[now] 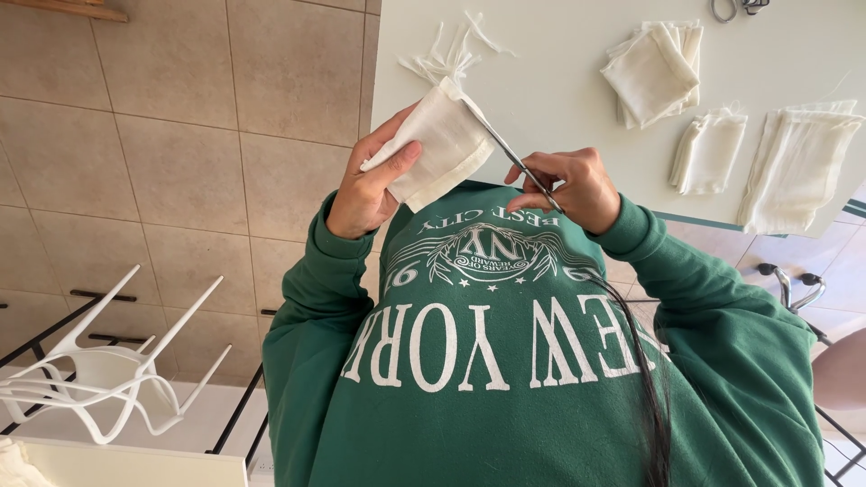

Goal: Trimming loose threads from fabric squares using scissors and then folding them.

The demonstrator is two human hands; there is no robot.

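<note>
My left hand (370, 185) holds a folded white cloth (442, 144) up in front of my chest, thumb across its face. My right hand (573, 185) grips a pair of thin metal scissors (514, 160). Their blades reach up and left to the cloth's right edge and touch it near the top corner. Both arms are in green sweatshirt sleeves. Thin white cloth trimmings (446, 54) lie on the pale table (559, 81) just beyond the cloth.
Folded white cloths lie on the table's right side: a stack (654, 68), a small one (708, 149) and a larger one (794, 167). A metal tool (735, 7) sits at the far edge. A white chair (108, 379) stands on the tiled floor, lower left.
</note>
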